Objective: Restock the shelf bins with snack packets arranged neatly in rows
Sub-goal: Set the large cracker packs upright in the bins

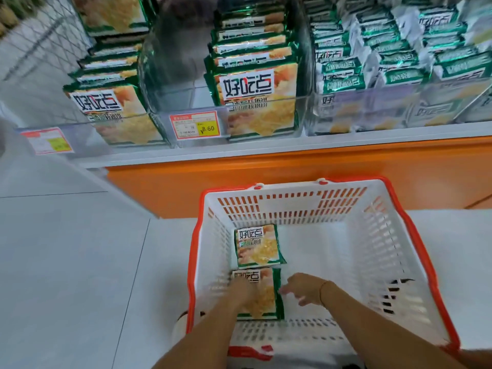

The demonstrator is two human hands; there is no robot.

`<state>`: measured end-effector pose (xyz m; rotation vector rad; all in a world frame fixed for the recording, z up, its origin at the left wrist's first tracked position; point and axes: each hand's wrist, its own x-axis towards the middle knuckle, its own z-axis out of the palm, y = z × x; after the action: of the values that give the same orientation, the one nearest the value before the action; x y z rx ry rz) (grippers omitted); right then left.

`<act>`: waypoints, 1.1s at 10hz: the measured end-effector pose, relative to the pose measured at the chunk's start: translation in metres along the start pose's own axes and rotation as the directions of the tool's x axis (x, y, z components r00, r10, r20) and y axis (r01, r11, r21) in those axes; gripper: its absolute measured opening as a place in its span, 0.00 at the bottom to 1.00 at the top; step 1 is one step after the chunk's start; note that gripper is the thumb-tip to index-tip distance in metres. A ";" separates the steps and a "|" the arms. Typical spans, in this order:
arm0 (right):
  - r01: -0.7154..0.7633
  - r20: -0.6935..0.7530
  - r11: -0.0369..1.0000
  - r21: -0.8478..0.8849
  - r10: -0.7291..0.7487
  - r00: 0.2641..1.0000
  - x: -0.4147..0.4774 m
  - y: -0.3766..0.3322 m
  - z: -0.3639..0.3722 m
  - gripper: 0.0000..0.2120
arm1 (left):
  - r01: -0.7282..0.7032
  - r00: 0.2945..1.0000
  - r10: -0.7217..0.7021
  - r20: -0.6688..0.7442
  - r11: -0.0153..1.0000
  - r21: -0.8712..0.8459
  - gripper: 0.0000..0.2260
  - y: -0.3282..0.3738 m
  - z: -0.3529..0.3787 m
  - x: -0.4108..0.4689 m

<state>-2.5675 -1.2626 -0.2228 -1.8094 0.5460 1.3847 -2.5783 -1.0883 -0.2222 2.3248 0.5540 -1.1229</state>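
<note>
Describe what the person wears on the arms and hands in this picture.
Both forearms are bare: no sleeves in view, no gloves on the left hand or right hand. A thin bracelet circles the right wrist. The left hand is blurred.

Shop aisle: floor and shelving unit.
The floor (66, 262) consists of large pale grey tiles with thin dark joints and reflects an even, diffuse light. The shelving unit has an orange base panel (292, 169) that meets the floor, with a white shelf ledge (266, 146) directly above it. A wire mesh panel (45, 30) stands at the upper left, beside the unit. The view is blurred toward the edges.
</note>
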 end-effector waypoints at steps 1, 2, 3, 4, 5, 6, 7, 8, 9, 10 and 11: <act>-0.004 0.053 0.997 0.081 -0.001 0.999 0.019 -0.002 0.010 0.23 | 0.028 0.992 -0.030 -0.120 0.999 -0.017 0.10 -0.007 -0.001 0.010; -0.027 0.098 0.993 0.117 0.015 0.995 0.031 -0.006 0.014 0.21 | 0.011 0.992 -0.016 -0.122 0.999 -0.043 0.07 -0.010 -0.001 0.013; -0.046 0.139 0.979 0.200 0.018 0.990 0.034 -0.002 0.014 0.15 | 0.131 0.988 -0.151 -0.038 0.937 -0.324 0.12 -0.012 0.000 0.015; -0.060 0.100 0.973 0.223 0.038 0.994 0.031 0.008 0.002 0.12 | 0.232 0.972 -0.214 0.095 0.830 -0.508 0.10 -0.011 0.000 0.018; -0.013 -0.006 0.978 0.210 0.015 1.000 0.027 0.014 -0.022 0.10 | 0.286 0.958 -0.210 0.196 0.754 -0.592 0.05 -0.005 -0.004 0.016; 0.057 -0.089 0.988 0.146 -0.044 0.995 0.020 0.011 -0.051 0.15 | 0.200 0.978 -0.192 0.080 0.769 -0.607 0.05 0.003 -0.011 0.029; 0.118 -0.190 0.993 -0.005 -0.117 0.975 0.010 0.006 -0.080 0.11 | 0.096 0.977 -0.182 -0.110 0.838 -0.537 0.11 0.016 -0.019 0.044; 0.166 -0.223 0.986 -0.027 -0.168 0.960 -0.001 0.002 -0.109 0.09 | 0.108 0.957 -0.214 -0.194 0.888 -0.446 0.30 0.028 -0.016 0.052; 0.212 -0.251 0.976 0.049 -0.193 0.948 -0.014 0.001 -0.130 0.07 | -0.017 0.944 -0.124 -0.305 0.906 -0.423 0.26 0.041 -0.011 0.060; 0.242 -0.263 0.962 0.127 -0.202 0.943 -0.021 0.001 -0.142 0.06 | -0.083 0.924 -0.082 -0.373 0.911 -0.405 0.28 0.050 -0.008 0.070; 0.268 -0.249 0.939 0.217 -0.212 0.945 -0.021 0.003 -0.143 0.08 | -0.006 0.934 -0.142 -0.328 0.911 -0.412 0.26 0.044 -0.009 0.075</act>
<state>-2.4894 -1.3798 -0.1892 -1.7675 0.5634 0.9106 -2.5050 -1.1078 -0.2669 2.1464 0.9137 -0.5412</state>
